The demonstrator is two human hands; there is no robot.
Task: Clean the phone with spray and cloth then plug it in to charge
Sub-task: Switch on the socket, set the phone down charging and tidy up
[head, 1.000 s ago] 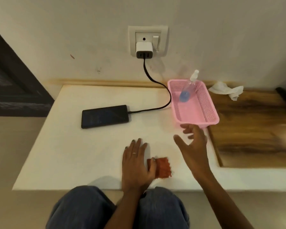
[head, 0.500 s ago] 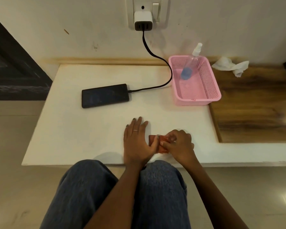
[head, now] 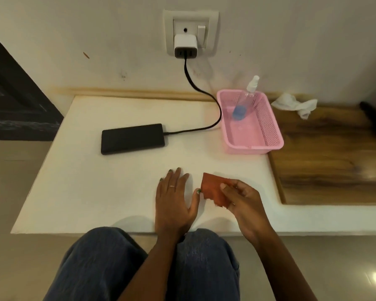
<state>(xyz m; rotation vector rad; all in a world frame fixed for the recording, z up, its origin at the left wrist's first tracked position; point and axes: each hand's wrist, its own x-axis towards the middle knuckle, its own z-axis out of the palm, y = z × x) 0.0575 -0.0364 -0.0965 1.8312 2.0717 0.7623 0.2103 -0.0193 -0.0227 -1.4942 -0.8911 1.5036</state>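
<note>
One red cloth [head: 213, 189] in right hand [head: 243, 198]

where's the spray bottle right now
In the head view the spray bottle leans in the far corner of the pink basket, right of the charging cable and left of the crumpled white tissue.

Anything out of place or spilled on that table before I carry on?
No spill shows. Two oddities: the spray bottle leans tilted against the pink basket wall rather than upright, and a crumpled white tissue lies loose on the wooden board. The phone is plugged in.
</note>
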